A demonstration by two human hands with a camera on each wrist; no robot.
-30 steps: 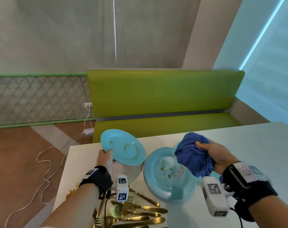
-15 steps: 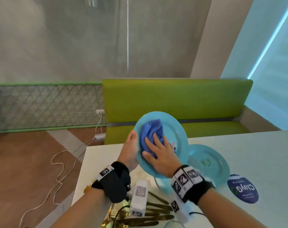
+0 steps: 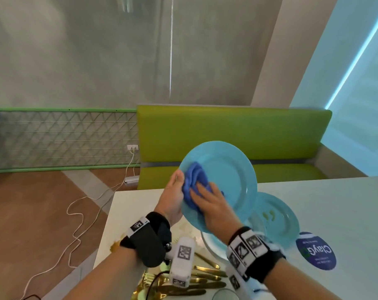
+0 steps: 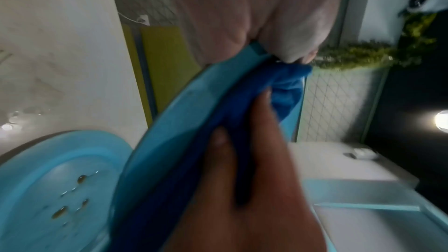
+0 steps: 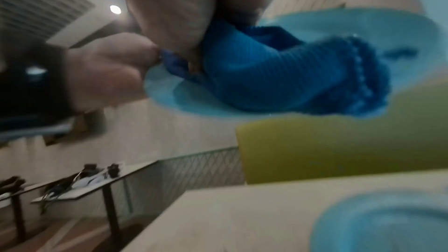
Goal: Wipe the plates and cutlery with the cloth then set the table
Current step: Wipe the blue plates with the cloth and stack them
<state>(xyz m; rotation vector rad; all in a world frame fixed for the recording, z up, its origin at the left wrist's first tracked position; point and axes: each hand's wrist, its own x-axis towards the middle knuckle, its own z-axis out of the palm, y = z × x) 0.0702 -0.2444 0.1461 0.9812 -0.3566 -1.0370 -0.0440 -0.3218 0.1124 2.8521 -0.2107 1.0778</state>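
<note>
Held plate: a light blue plate (image 3: 225, 176) is raised above the counter (image 3: 335, 204) and tilted, its face toward the camera; its lower left part is covered by cloth and hands.
Left hand: the left hand (image 3: 173, 198) grips the plate's left rim, thumb on the front edge; the fingers behind the plate are hidden.
Right hand: the right hand (image 3: 212, 204) lies with fingers straight on the blue cloth (image 3: 194, 180), pressing it against the plate's face.
Cloth: bunched in folds on the left part of the plate, touching the left thumb; the part under the right palm cannot be seen.
Second plate: another light blue plate (image 3: 276, 219) lies flat on the counter, just right of and below the held one, partly covered by it, with greenish smears on its face; the left wrist view shows droplets on it (image 4: 63, 189).
Cutlery: gold cutlery (image 3: 203, 280) lies in a heap at the near counter edge, partly hidden by the wrist devices; single pieces are hard to tell apart.
Sticker: a round blue sticker (image 3: 316, 251) sits on the counter right of the second plate.
Glass rim: a clear round rim (image 3: 225, 294) is cut off by the bottom edge.
Bench: a green bench (image 3: 233, 135) stands behind the counter.
Wrist views: both are blurred.
</note>
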